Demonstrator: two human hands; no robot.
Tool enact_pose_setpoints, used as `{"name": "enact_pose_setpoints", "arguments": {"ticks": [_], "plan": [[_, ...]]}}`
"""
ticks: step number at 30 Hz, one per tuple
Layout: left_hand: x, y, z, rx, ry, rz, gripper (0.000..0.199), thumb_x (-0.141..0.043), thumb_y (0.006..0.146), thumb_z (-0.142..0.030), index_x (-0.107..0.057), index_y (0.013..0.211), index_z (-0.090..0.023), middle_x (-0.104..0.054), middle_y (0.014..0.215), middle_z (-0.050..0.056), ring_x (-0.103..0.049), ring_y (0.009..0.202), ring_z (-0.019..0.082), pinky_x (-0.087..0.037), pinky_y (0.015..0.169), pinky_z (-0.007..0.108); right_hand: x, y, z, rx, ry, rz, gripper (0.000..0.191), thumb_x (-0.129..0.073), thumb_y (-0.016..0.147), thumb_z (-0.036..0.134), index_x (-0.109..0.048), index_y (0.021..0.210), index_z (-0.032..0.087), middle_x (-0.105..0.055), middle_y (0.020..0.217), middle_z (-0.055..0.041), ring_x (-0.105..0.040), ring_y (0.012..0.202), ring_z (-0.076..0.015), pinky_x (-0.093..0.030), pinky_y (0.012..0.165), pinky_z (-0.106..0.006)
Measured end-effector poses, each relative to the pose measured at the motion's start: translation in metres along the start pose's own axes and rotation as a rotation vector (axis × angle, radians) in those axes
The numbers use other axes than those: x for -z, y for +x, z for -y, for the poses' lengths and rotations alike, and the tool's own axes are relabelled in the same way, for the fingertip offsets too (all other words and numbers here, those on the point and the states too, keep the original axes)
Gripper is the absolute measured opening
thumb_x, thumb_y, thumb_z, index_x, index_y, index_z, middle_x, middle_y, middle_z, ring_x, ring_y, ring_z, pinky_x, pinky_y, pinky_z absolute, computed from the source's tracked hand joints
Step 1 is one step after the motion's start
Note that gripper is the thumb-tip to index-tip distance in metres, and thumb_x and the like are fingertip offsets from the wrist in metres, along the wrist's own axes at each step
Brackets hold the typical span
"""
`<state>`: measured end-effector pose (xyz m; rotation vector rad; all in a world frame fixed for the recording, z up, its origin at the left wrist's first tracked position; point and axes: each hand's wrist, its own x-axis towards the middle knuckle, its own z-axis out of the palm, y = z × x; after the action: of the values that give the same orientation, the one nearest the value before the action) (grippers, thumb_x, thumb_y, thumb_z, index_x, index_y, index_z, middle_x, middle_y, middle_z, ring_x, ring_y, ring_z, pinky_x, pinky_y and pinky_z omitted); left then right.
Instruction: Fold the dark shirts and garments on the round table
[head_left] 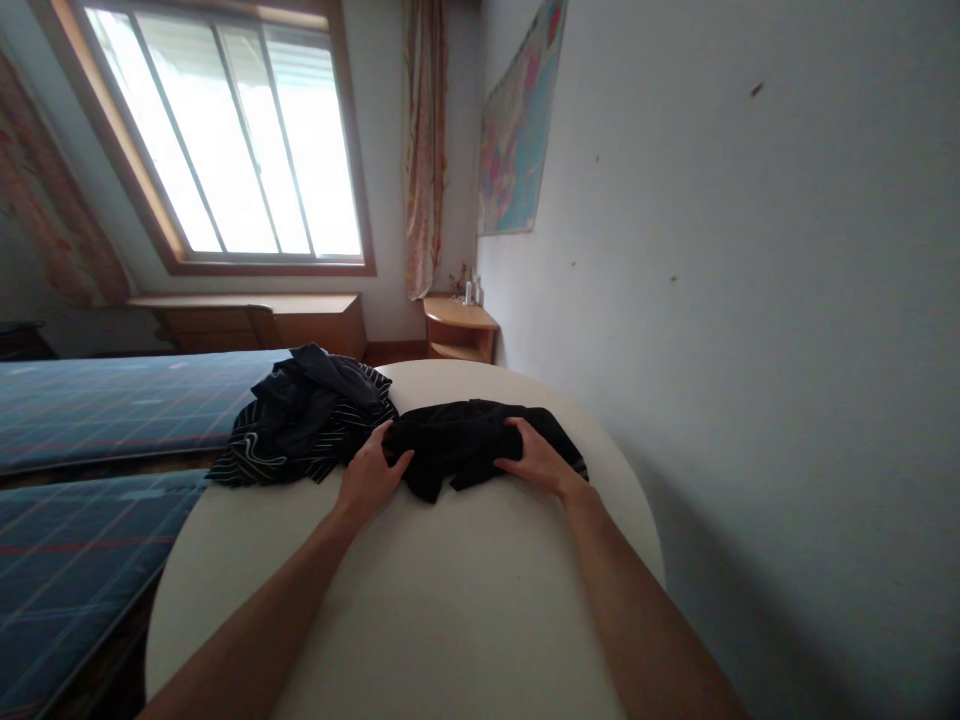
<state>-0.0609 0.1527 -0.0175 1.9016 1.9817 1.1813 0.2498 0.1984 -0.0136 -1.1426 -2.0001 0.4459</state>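
Observation:
A black garment (457, 435) lies bunched on the round cream table (450, 600), its exact kind unclear. My left hand (375, 468) grips its left end, thumb and fingers closed on the cloth. Toward its right end my right hand (536, 458) pinches the fabric, with some fingertips hidden in the dark folds. Just left of my left hand sits a crumpled heap of dark clothes (315, 410), partly plain and partly striped in white, overlapping the table's left edge.
Two blue plaid mattresses (135, 400) lie to the left, one close to the table. A white wall (750, 400) runs along the right side. Beyond the table stand a small corner shelf (457, 312) and a wooden desk (315, 312) under the window.

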Motion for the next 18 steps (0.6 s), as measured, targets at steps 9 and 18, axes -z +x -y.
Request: {"name": "enact_pose_setpoints", "arguments": {"ticks": [9,18], "plan": [[0.014,0.015,0.011,0.038,-0.299,-0.145,0.055,-0.061,0.083,-0.032,-0.047,0.134,-0.016,-0.07,0.08,0.003,-0.068,0.069,0.019,-0.052,0.066,0.03,0.018,0.005,-0.004,-0.045,-0.094,-0.158,0.014,-0.06,0.084,0.033,-0.066,0.086,0.021,-0.07,0.087,-0.0038,-0.064,0.084,-0.0204,-0.048,0.084,-0.036],[0.019,0.02,0.02,0.114,-0.145,-0.19,0.044,-0.057,0.086,-0.037,-0.052,0.124,-0.017,-0.064,0.088,0.005,-0.064,0.07,0.02,-0.053,0.069,0.033,0.01,-0.001,0.014,-0.023,0.053,-0.026,0.018,-0.063,0.082,0.037,-0.069,0.083,0.02,-0.069,0.07,0.0009,-0.061,0.062,-0.014,-0.047,0.06,-0.025]]}}
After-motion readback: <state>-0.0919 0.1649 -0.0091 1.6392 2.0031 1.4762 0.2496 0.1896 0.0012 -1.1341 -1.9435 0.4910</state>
